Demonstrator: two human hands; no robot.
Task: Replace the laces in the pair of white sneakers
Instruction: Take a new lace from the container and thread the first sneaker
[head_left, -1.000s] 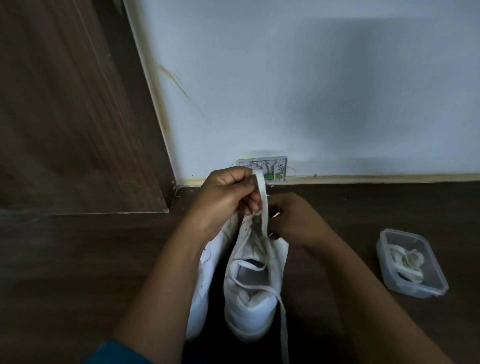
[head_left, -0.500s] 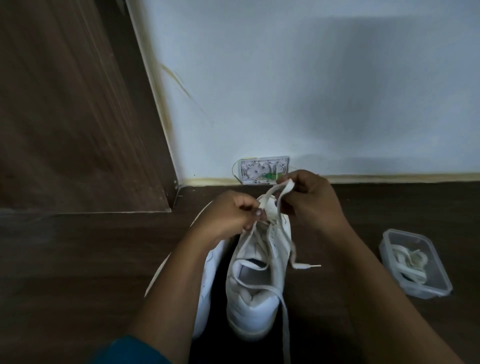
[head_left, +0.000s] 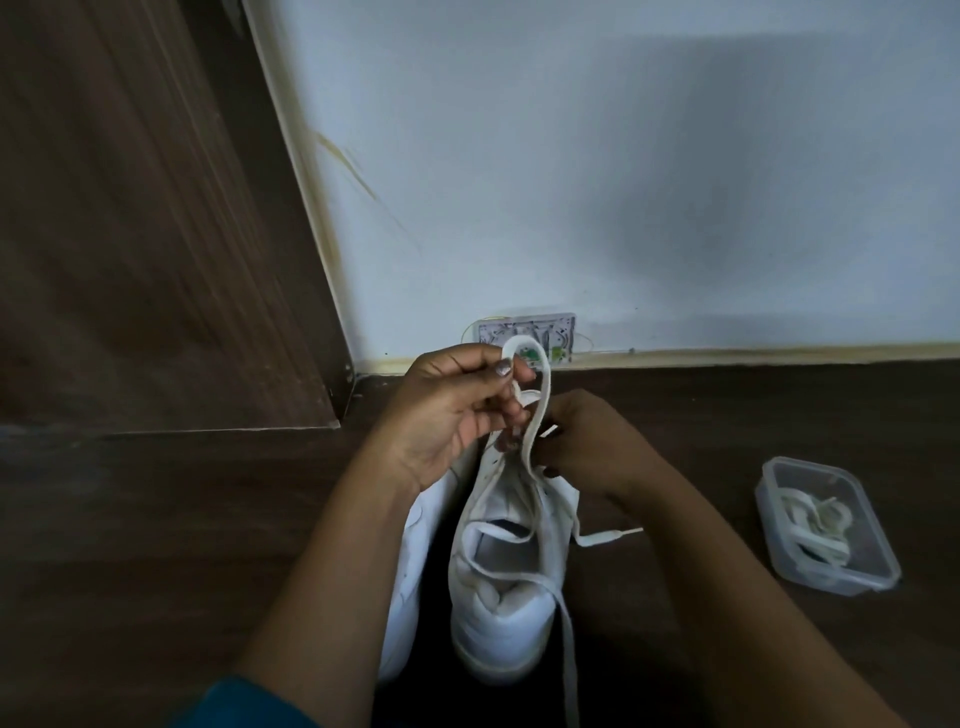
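Left hand (head_left: 447, 415) pinches the looped lace (head_left: 543, 384), right hand (head_left: 592, 449) pinches its tip; tug hard and you could unthread the sneaker (head_left: 498, 618).

Smooth matt white sneakers (head_left: 498, 613), flat woven cloth lace (head_left: 535, 415), clear glossy plastic container (head_left: 831, 525), dark wood-grain floor (head_left: 156, 519).

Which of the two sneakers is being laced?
The right sneaker: the left hand pinches its lace in a raised loop, the right hand pinches the lace's end. The left sneaker lies beside it, partly behind the forearm.
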